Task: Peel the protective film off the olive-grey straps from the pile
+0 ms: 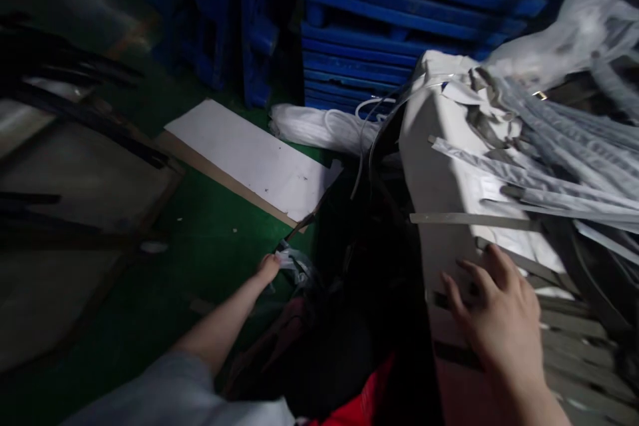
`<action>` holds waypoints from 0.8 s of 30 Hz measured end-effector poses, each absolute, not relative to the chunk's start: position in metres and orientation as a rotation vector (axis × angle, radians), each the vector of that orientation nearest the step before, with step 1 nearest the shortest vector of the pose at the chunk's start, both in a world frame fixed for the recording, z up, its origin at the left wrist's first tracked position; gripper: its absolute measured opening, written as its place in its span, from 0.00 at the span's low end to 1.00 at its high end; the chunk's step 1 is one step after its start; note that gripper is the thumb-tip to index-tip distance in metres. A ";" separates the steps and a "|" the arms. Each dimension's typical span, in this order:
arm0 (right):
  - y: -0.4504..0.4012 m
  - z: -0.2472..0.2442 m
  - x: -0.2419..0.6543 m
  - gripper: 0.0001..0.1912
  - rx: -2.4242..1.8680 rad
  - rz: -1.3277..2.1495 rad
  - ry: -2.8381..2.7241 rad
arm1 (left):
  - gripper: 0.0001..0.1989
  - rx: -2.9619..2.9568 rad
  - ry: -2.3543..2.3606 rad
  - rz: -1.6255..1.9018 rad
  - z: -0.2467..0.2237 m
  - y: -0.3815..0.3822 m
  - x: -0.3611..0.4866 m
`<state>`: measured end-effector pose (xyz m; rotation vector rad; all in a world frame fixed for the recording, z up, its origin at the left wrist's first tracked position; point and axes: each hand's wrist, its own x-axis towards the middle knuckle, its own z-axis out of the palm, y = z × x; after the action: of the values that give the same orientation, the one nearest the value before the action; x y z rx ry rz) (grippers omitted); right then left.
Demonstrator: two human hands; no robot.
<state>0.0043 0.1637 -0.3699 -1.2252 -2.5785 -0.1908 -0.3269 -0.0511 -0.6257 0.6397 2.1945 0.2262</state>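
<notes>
My left hand (269, 267) reaches low over the green floor, its fingers closed on crumpled clear plastic (294, 263). A thin dark strip (301, 225) runs up and right from beside that hand. My right hand (499, 306) hovers over or rests on the edge of the white covered surface (434, 173), its fingers spread and bent, with nothing visible in them. Just above it lies a narrow grey strip (474, 219). Long plastic-wrapped strips (539, 176) extend to the right of it.
Blue pallets (389, 40) are stacked at the back. A white board (249, 153) lies on the green floor (219, 233), near a bundle of white tubing (319, 126). On the left stands a cart or table (90, 180) with dark bars. Loose clear plastic (564, 40) hangs at the upper right.
</notes>
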 end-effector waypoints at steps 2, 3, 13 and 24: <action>0.142 -0.361 0.002 0.17 -1.168 -0.188 -2.430 | 0.16 0.660 2.120 0.411 -0.599 -0.051 -0.326; 0.127 -0.359 0.001 0.15 -1.152 -0.163 -2.363 | 0.16 0.692 2.069 0.500 -0.584 -0.052 -0.324; -0.030 -0.361 -0.019 0.21 -0.886 0.911 -2.352 | 0.26 0.924 1.378 1.054 -0.395 -0.096 -0.275; -0.071 -0.326 -0.019 0.11 -0.692 0.271 -2.601 | 0.27 0.963 1.326 1.125 -0.357 -0.113 -0.195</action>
<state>-0.0192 -0.0707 -0.3260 -0.6922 -2.6012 0.2709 -0.1945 -0.1132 -0.3571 0.9631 1.3262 1.1251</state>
